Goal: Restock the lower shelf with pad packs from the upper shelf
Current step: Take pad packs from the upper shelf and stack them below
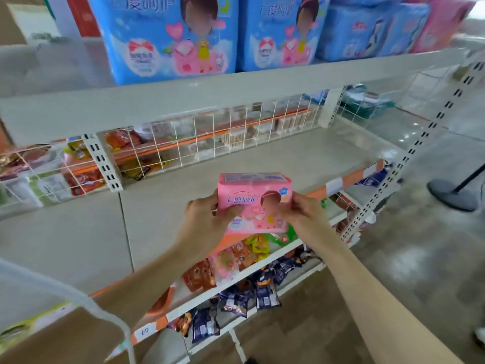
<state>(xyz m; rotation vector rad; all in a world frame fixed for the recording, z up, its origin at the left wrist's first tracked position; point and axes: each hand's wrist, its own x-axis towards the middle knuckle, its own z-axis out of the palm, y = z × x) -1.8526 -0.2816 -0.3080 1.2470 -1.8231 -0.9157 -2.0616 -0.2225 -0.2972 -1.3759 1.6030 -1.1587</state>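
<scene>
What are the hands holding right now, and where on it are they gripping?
A pink pad pack, held by both hands. The left hand grips its left end and the right hand grips its right end.

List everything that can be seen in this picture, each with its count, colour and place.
pink pad pack: one, pink, held over the lower shelf
large blue packs: two, blue, upper shelf, left and middle
smaller packs: blue and pink, upper shelf, right end; count unclear
upper shelf: one, pale grey, top
lower shelf: one, pale grey, middle
wire grid: one, white, behind the lower shelf
snack packets: many, orange, pink, green, dark blue, shelves underneath
stand base: one, dark grey, floor at right
left hand: grips the pack's left side
right hand: grips its right side
</scene>
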